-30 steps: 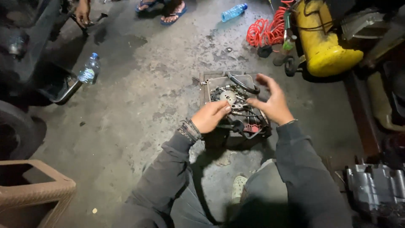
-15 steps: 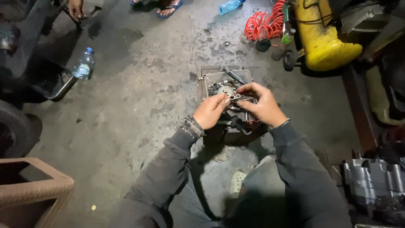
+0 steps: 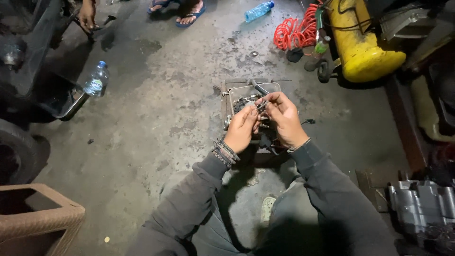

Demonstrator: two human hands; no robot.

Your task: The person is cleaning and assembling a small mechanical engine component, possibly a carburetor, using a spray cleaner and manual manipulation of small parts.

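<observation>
My left hand [image 3: 241, 129] and my right hand [image 3: 283, 117] meet over a metal tray [image 3: 226, 100] that lies on the concrete floor and holds several dark tools and small metal parts. Between the fingertips of both hands sits a small metal part [image 3: 261, 106], pinched from either side. Beaded bracelets circle my left wrist. Both arms wear grey sleeves. A tool with a dark handle [image 3: 258, 87] lies across the tray's far edge.
A yellow compressor tank [image 3: 360, 42] and a coiled orange hose [image 3: 291, 32] stand at the back right. Plastic bottles lie at the left [image 3: 96, 79] and the top [image 3: 259, 10]. Another person's sandalled feet [image 3: 188, 10] are nearby. A brown basket [image 3: 35, 220] sits bottom left, a grey engine part [image 3: 422, 208] bottom right.
My right hand came down from an open raised pose to meet my left hand, and both now pinch the small part above the tray.
</observation>
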